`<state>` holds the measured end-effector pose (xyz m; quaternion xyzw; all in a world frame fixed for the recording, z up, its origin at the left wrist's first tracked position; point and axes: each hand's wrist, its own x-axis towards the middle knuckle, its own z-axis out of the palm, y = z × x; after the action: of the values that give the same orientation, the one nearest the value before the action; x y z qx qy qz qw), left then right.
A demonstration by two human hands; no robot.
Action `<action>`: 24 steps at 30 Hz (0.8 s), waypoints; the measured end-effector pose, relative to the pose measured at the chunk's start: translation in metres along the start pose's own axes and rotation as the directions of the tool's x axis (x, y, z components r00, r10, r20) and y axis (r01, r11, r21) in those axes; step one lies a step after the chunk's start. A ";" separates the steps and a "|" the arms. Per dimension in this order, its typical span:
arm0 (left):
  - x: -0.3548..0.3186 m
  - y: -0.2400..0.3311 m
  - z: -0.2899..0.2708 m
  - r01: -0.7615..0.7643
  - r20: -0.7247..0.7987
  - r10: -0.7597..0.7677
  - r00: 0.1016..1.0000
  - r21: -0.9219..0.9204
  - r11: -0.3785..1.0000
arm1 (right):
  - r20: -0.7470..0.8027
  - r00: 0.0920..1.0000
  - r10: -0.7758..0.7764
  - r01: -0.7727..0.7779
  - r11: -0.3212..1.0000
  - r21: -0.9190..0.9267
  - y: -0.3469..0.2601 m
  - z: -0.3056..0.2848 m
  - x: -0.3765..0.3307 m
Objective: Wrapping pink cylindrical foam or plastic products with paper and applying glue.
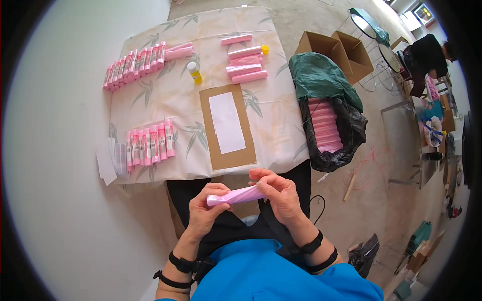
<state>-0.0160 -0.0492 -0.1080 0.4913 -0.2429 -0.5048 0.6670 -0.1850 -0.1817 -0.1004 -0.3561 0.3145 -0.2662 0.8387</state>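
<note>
Over my lap I hold a pink plastic bag roll (236, 196), tilted slightly up to the right. My left hand (205, 208) is wrapped round its left end, thumb below. At the other end my right hand (280, 195) pinches the film between thumb and fingers. Just beyond, a brown cardboard sheet (207, 108) lies on the table with a white paper (228, 123) on top. A yellow-and-white glue stick (195, 73) stands past it, and its likely yellow cap (264, 49) sits beside several unlabelled pink rolls (246, 69).
Labelled pink rolls form a far-left stack (134, 64) and a near-left row (149, 144) beside clear and white sheets (106, 163). Right of the cloth-covered table (186, 145), a black bag (351, 133) holds more rolls, near open cardboard boxes (354, 55). Another person (427, 59) bends at far right.
</note>
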 end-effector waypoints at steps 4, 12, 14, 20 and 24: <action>-0.011 0.000 -0.013 0.011 -0.033 -0.011 0.999 -0.026 1.000 | 0.084 0.996 0.033 -0.017 0.984 -0.179 -0.015 0.006 -0.002; -0.013 -0.002 -0.018 0.060 -0.073 -0.057 0.996 0.042 0.997 | 0.214 0.964 -0.157 0.256 0.761 -0.597 -0.011 0.003 0.003; -0.012 -0.004 -0.019 0.060 -0.075 -0.057 0.996 0.038 0.997 | 0.196 0.969 -0.153 0.240 0.780 -0.578 -0.010 0.005 0.004; -0.006 -0.007 -0.016 0.075 -0.088 -0.074 0.993 0.014 0.997 | 0.025 0.999 -0.031 0.037 0.953 -0.300 0.002 0.005 0.009; 0.002 -0.011 -0.013 0.155 -0.106 -0.149 0.983 0.047 0.987 | -0.143 0.977 0.160 -0.186 0.962 -0.197 0.006 0.004 0.019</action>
<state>-0.0094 -0.0456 -0.1236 0.5519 -0.1839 -0.5215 0.6241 -0.1683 -0.1889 -0.1090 -0.3961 0.4231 -0.1792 0.7950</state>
